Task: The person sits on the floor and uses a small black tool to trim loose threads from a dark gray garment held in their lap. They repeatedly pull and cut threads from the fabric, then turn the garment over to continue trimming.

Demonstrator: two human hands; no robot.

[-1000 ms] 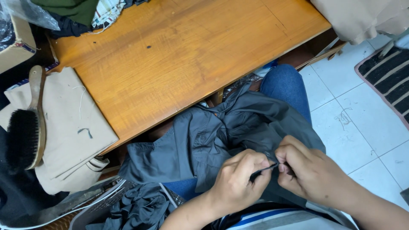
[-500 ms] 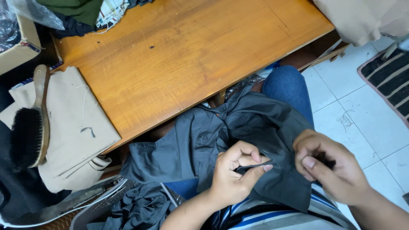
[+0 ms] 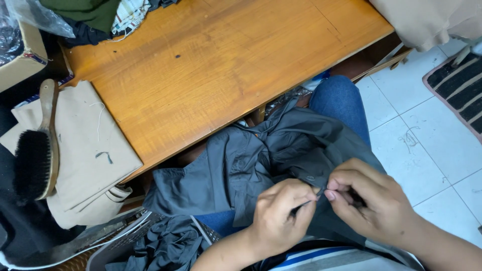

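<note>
Here, thin dark tool (image 3: 305, 203) angled up-right.

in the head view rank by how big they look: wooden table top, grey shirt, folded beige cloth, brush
1. wooden table top
2. grey shirt, spread over the lap, partly hidden by the hands
3. folded beige cloth
4. brush, lying on the cloth's left edge

The shirt is nearer the camera, so it may look larger than it is.

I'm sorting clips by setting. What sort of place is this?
Probably a small tailoring or garment-finishing workspace. The left hand and right hand work on a dark grey shirt beside a wooden table, with folded beige cloth and a clothes brush nearby.
</note>
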